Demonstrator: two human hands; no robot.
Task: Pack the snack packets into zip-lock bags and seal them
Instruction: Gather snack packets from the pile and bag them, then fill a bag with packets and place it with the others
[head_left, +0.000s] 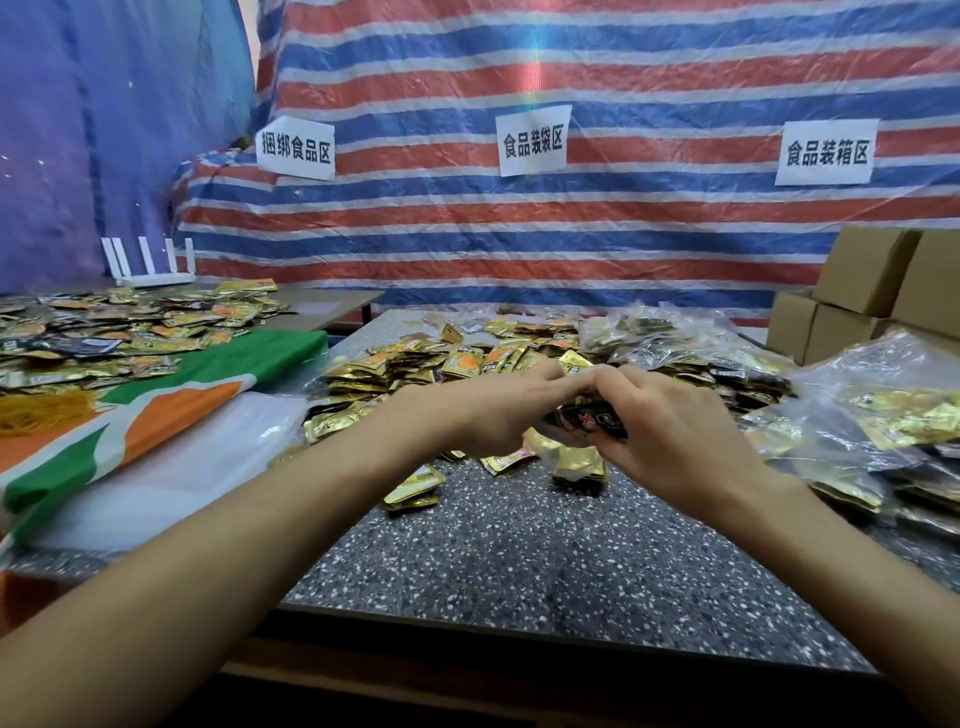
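Above the speckled table (519, 561), in the head view, the left hand (493, 415) and the right hand (670, 431) meet with curled fingers. Both pinch the top of a zip-lock bag (576, 462), which holds dark and gold packets. A pile of loose snack packets (415, 364) lies just behind, and filled bags (883, 415) lie at the right.

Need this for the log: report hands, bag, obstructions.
Left hand, right hand both pinching zip-lock bag top. Packets inside; seal unclear. Loose packets around, nothing blocking.
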